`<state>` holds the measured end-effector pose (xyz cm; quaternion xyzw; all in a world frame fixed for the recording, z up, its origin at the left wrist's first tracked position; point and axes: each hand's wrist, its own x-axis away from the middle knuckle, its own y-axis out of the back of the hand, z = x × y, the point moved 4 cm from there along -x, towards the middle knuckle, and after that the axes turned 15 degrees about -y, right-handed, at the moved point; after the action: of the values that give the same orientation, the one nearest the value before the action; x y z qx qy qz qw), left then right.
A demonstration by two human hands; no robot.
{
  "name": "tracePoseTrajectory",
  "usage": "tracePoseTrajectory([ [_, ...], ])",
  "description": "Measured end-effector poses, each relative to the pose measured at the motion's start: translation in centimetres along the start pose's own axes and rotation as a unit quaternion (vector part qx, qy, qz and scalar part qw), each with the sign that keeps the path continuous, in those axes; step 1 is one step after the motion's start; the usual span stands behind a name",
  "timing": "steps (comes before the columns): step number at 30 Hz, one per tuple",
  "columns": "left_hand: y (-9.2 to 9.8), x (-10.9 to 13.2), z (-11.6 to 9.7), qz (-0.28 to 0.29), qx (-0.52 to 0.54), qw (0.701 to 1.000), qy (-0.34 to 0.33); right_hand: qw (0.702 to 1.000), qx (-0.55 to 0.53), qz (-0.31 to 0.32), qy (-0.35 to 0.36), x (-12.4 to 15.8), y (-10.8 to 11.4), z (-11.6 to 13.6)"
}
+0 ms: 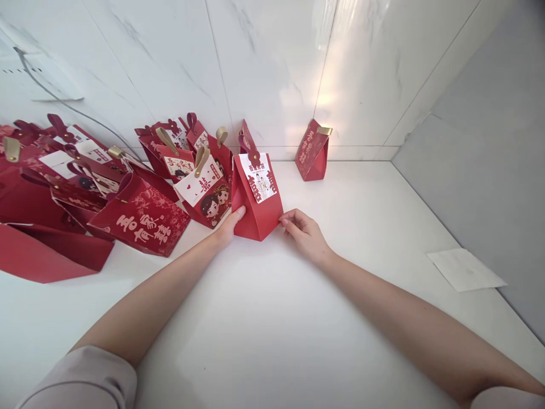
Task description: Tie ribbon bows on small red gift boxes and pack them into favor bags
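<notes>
A red gift box (258, 213) with a peaked top stands between my hands, a white printed card (263, 182) and a dark red flower clasp on its front. My left hand (230, 226) grips its lower left side, thumb on the near face. At the lower right corner is my right hand (303, 232), its thumb and forefinger pinched together against the box edge. Just left of the held box stands a gift box with two cartoon figures (213, 201) and a beige strap.
Several more red gift boxes (145, 218) crowd the left side of the white table (264, 341). One small red box (312, 150) stands by the tiled wall. A white paper (466, 269) lies at the right, beside a grey panel (481, 147). A cable (76, 108) runs along the wall.
</notes>
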<state>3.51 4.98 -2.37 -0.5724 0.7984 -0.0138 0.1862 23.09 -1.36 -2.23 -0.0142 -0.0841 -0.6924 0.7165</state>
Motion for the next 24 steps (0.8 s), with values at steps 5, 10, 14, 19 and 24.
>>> tracePoseTrajectory([
  [5,0.4,0.1,-0.4,0.061,-0.131,0.987,-0.075,0.995,-0.02,-0.094,0.001,0.5,0.7,0.4],
  [10,-0.3,0.6,-2.4,0.099,-0.396,0.876,-0.257,0.997,-0.038,-0.054,0.036,0.5,0.5,0.5],
  [14,-0.9,0.7,-2.9,0.11,-0.482,0.816,-0.298,0.997,-0.059,-0.018,0.047,0.3,0.3,0.4],
  [19,-1.0,0.7,-3.0,0.109,-0.482,0.814,-0.306,0.997,-0.067,-0.021,0.038,0.1,0.5,0.2],
  [24,-0.8,0.7,-2.9,0.109,-0.494,0.815,-0.283,0.998,-0.054,-0.025,0.035,-0.1,0.6,0.1],
])
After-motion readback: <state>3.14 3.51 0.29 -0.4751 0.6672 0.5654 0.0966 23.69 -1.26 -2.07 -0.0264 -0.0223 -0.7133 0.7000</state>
